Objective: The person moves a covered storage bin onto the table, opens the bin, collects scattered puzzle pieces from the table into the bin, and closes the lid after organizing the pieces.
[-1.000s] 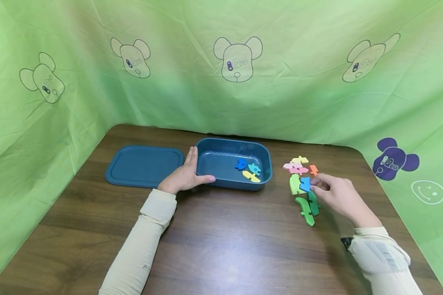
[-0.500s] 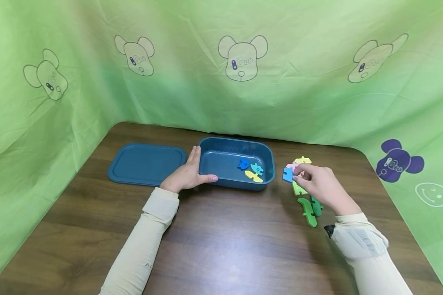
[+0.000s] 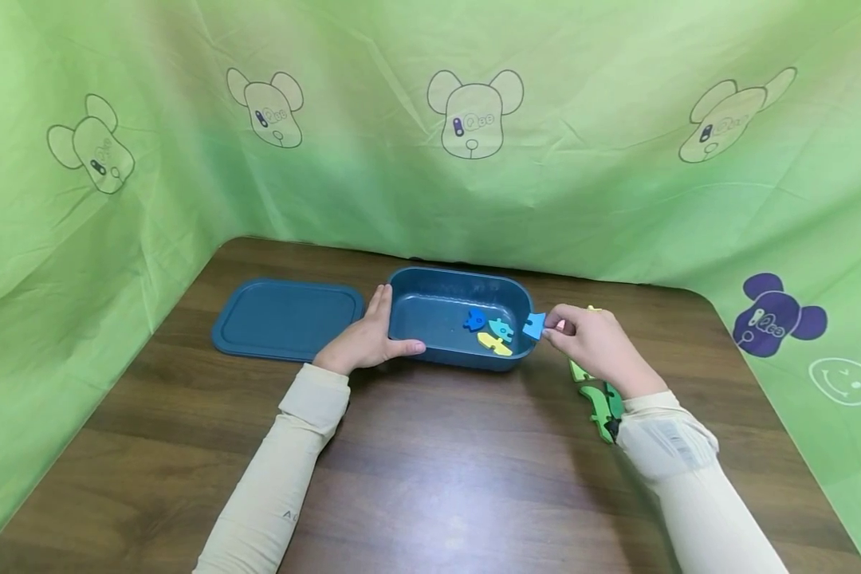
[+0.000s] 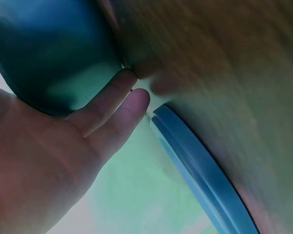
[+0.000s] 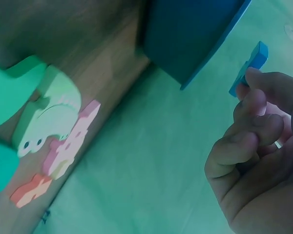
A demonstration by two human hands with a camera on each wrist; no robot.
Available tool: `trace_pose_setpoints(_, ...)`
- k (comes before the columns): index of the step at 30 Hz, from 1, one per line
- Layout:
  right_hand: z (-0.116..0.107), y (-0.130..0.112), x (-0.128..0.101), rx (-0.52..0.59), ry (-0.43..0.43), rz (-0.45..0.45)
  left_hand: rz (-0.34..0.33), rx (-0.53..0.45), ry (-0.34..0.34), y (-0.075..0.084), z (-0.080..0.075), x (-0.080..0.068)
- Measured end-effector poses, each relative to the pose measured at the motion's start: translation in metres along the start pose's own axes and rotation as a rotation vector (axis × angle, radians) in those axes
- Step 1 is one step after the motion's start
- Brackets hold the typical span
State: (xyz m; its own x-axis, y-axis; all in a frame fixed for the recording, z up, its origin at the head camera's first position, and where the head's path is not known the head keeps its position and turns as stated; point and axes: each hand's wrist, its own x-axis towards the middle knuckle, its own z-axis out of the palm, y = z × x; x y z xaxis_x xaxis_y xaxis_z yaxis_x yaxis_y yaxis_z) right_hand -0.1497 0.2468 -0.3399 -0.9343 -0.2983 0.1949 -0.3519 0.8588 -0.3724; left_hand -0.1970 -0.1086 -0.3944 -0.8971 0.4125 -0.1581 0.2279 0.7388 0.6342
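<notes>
Right hand (image 3: pixel 594 344) has a fingertip grip on the blue puzzle piece (image 3: pixel 534 325) at the bin (image 3: pixel 402 319) rim (likely light, stiff foam, edge pinch suffices); left hand (image 3: pixel 362 343) rests flat against bin.

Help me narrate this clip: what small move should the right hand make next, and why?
Probably carry the blue piece slightly further left over the container rim and release it. The right hand pinches it just at the rim, three pieces already lie inside, and the left hand steadies the container.
</notes>
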Motion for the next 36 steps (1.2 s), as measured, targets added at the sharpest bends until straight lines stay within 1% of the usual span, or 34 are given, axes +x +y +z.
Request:
trace_pose_setpoints(4, 0.005, -0.004, 0.012, 0.01, -0.009, 0.029, -0.003, -0.001, -0.002, 0.0, 0.0, 0.0)
trace_pose_setpoints(6, 0.008, -0.007, 0.018, 0.017, -0.009, 0.023, -0.004, 0.003, -0.002, 0.0, 0.0, 0.0)
trace_pose_setpoints(12, 0.017, -0.012, 0.033, -0.02, -0.008, 0.049, -0.009, 0.011, -0.005, 0.0, 0.0, 0.0)
trace_pose_setpoints(19, 0.026, -0.016, 0.045, -0.064, -0.006, 0.082, -0.015, 0.004, -0.006, 0.0, -0.001, 0.001)
trace_pose_setpoints(22, 0.03, -0.018, 0.05, -0.06, -0.007, 0.111, -0.016, 0.007, -0.005, 0.0, -0.002, 0.0)
trace_pose_setpoints(25, 0.032, -0.021, 0.054, -0.046, -0.002, 0.162, -0.019, 0.006, -0.003, 0.0, -0.001, 0.001)
trace_pose_setpoints(29, 0.037, -0.026, 0.059, -0.033, 0.036, 0.23, -0.024, 0.002, 0.002, 0.001, -0.001, 0.001)
trace_pose_setpoints(36, 0.045, -0.032, 0.063, -0.013, 0.145, 0.287, -0.024, -0.002, 0.005, 0.001, -0.001, 0.002)
